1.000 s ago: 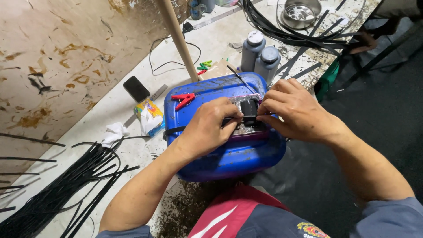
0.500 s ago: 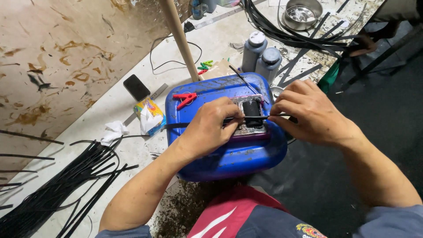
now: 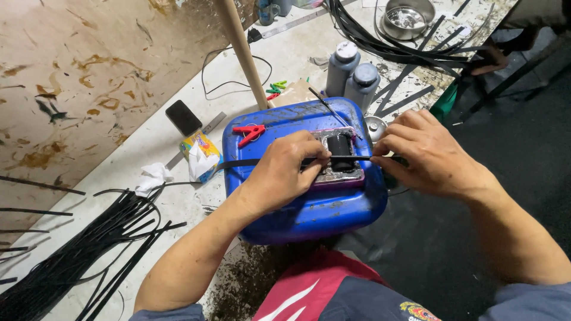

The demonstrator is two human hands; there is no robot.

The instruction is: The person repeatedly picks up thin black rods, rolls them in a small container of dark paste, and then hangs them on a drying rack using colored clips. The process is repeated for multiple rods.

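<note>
Blue plastic drum (image 3: pixel 309 208), lying on its side near the bench's front edge, soiled. On top: small open tin (image 3: pixel 340 156) of black paste. Left hand (image 3: pixel 284 169) and right hand (image 3: pixel 425 156) each pinch a thin black strip (image 3: pixel 348 157), taut across the tin. Red clip (image 3: pixel 250 132) beside. Left: crumpled multicoloured packet (image 3: pixel 201 153), black phone (image 3: pixel 183 117). Beyond: two grey bottles (image 3: pixel 352 74), steel bowl (image 3: pixel 407 16). Open dark floor to the right.

wall: stained plywood board (image 3: pixel 89 71) | bench: grimy white worktop (image 3: pixel 178 137) | floor: dark grey (image 3: pixel 452 249) | light: even
</note>
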